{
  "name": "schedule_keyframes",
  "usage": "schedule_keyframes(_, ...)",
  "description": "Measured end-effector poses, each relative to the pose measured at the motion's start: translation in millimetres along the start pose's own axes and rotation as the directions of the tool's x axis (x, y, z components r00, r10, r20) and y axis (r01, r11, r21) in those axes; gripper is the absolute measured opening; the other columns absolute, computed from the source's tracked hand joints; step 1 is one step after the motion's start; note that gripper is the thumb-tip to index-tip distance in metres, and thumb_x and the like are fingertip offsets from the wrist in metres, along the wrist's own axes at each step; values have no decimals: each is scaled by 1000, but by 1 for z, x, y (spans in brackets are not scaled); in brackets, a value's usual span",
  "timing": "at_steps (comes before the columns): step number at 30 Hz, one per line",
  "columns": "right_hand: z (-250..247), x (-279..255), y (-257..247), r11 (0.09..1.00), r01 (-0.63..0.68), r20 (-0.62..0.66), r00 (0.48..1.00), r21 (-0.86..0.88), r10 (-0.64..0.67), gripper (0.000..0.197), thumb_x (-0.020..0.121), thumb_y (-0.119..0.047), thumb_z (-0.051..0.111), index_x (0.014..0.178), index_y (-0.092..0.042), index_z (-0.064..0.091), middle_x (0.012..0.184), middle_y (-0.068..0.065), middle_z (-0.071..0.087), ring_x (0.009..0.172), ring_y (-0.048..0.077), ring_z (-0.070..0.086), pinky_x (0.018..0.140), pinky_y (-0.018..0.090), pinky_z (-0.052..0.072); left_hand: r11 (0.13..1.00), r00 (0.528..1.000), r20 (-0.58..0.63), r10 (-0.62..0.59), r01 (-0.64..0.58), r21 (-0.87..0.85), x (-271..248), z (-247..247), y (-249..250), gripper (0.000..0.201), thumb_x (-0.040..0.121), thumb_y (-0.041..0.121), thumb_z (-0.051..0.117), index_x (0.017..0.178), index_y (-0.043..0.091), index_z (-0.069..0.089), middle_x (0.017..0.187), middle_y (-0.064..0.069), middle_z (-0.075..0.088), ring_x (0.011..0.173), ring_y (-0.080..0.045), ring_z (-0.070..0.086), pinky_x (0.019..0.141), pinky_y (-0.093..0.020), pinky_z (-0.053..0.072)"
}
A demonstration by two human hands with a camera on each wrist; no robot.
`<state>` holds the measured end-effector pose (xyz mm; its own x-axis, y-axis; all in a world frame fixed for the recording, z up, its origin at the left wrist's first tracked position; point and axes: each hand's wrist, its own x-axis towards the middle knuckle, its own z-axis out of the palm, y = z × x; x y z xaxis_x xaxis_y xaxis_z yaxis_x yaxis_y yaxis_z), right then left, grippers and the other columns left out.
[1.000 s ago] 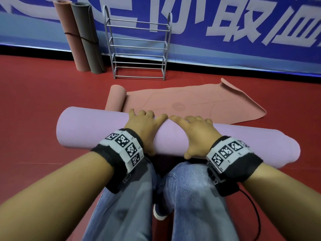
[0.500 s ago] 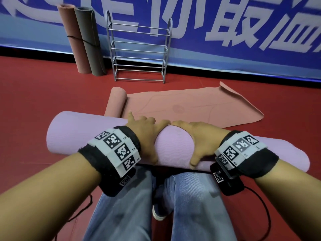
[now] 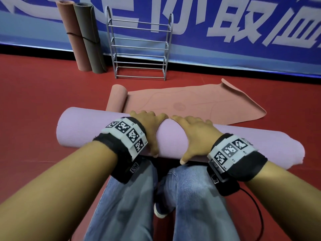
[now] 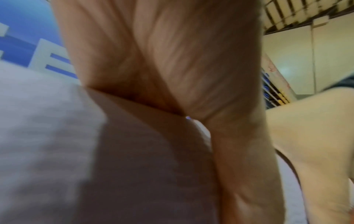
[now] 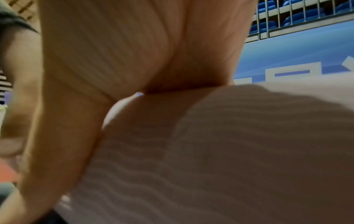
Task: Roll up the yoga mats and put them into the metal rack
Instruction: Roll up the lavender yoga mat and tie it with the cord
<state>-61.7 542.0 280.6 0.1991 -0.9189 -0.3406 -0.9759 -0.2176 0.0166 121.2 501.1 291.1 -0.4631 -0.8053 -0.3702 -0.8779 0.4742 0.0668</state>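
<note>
A rolled purple yoga mat (image 3: 83,127) lies crosswise in front of my knees. Both hands grip its middle side by side: my left hand (image 3: 151,126) and my right hand (image 3: 194,133) curl their fingers over the top, with the thumbs down the near side. The wrist views show each palm, left hand (image 4: 162,60) and right hand (image 5: 114,53), pressed onto the purple mat (image 4: 47,136) (image 5: 229,151). Behind it a pink mat (image 3: 191,105) lies half unrolled on the floor. The metal rack (image 3: 139,47) stands bare against the far wall.
Two rolled mats, one pink (image 3: 74,37) and one grey (image 3: 90,37), lean upright against the blue banner left of the rack. The floor is red. My jeans-clad knees (image 3: 191,197) are just below the purple roll.
My hands went from lying on top of the purple roll to wrapping round it, thumbs now down its near side. The view has tilted slightly.
</note>
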Motion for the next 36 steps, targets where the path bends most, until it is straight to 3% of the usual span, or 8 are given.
schedule_keyframes(3,1,5,3,1000,8,-14,1000,23,-8,137,45,-59,88,150,-39,2,136,4,44,123,28,43,101,50,36,999,1000,-17,-14,14,39,2,3,2,118,46,51,87,143,38,21,131,-1,47,124,-27,44,103,-57,32)
schedule_keyframes(8,-6,20,10,996,24,28,999,89,-27,129,43,-57,88,145,-42,11,124,2,52,110,26,53,93,45,46,986,996,-72,-44,55,155,-8,20,12,136,54,61,84,152,24,-2,155,-10,17,144,-30,15,113,-66,9)
schedule_keyframes(11,-8,27,12,992,30,54,998,124,-37,127,42,-56,88,145,-43,13,124,1,53,108,24,54,93,46,47,988,990,-140,-24,45,147,-4,26,6,131,51,57,86,150,26,6,148,-7,29,138,-30,26,112,-63,17)
schedule_keyframes(15,-3,30,13,991,36,6,999,130,-37,132,47,-53,88,151,-43,6,141,1,39,126,25,41,103,49,38,992,992,-118,-37,51,118,7,19,2,125,47,54,88,147,29,16,141,-5,40,130,-29,37,109,-60,25)
schedule_keyframes(21,22,17,-6,996,-31,-91,996,-81,24,149,48,-58,88,144,-47,-26,158,14,13,145,31,18,112,66,15,995,997,19,-75,73,68,24,7,0,122,47,50,90,145,27,23,135,-5,47,125,-30,44,104,-54,35)
schedule_keyframes(28,24,9,-13,992,-71,-172,984,-104,52,134,56,-44,87,152,-38,-6,143,12,37,130,33,36,108,57,27,989,998,-50,-47,54,139,12,14,4,123,41,52,91,142,26,26,129,-6,50,121,-30,48,99,-54,38)
schedule_keyframes(32,11,-4,-18,993,-73,-172,983,-92,57,128,53,-43,88,150,-38,4,132,10,49,119,33,44,98,51,37,995,994,-105,7,3,102,-3,5,4,103,46,53,84,133,28,35,112,-3,56,106,-29,54,92,-45,47)
schedule_keyframes(36,-13,-19,-17,998,-27,-149,989,-54,18,126,52,-41,90,149,-38,10,122,9,55,114,33,47,89,47,40,998,996,-63,60,-57,40,-21,-18,3,93,51,53,85,129,27,40,91,6,49,86,-20,52,79,-32,45)
